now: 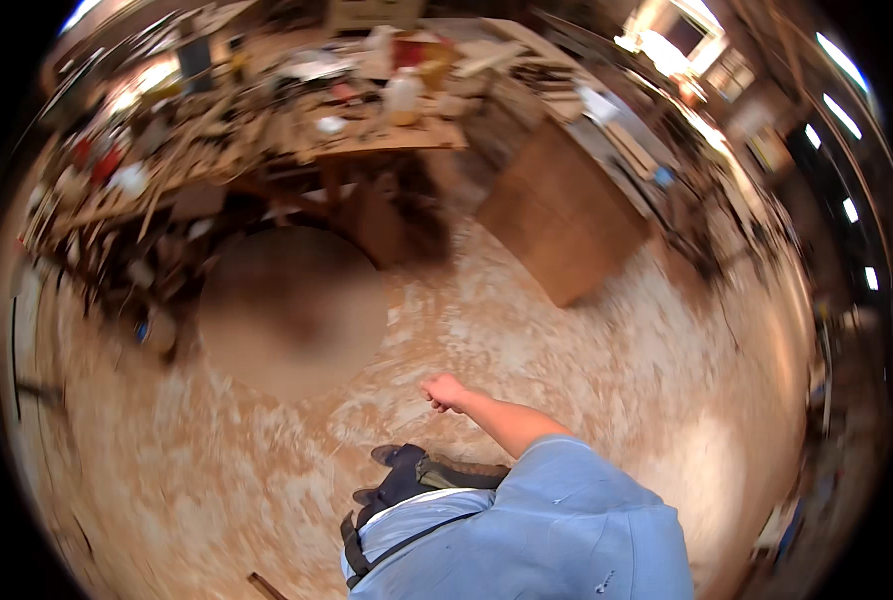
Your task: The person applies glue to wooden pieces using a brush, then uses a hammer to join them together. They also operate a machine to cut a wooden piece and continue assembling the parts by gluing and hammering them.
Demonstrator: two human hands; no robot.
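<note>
My right hand [444, 392] hangs over the floor at the end of my bent bare forearm. Its fingers are curled in, and nothing shows in them or sticks out of them. The sleeve [567, 470] above it is light blue. Below, my dark shoes [399, 456] point to the left on the floor [527, 350]. My left hand is out of view. No object touches my right hand; a large brown board [567, 215] leans farther off, ahead and to the right of it.
A workbench [387, 138] heaped with wood scraps crosses the far left, with a pale plastic bottle [404, 97] on it. Wood pieces lie under it. A round blurred patch hides part of the floor there. A thin brown stick [265, 586] shows at the lower edge.
</note>
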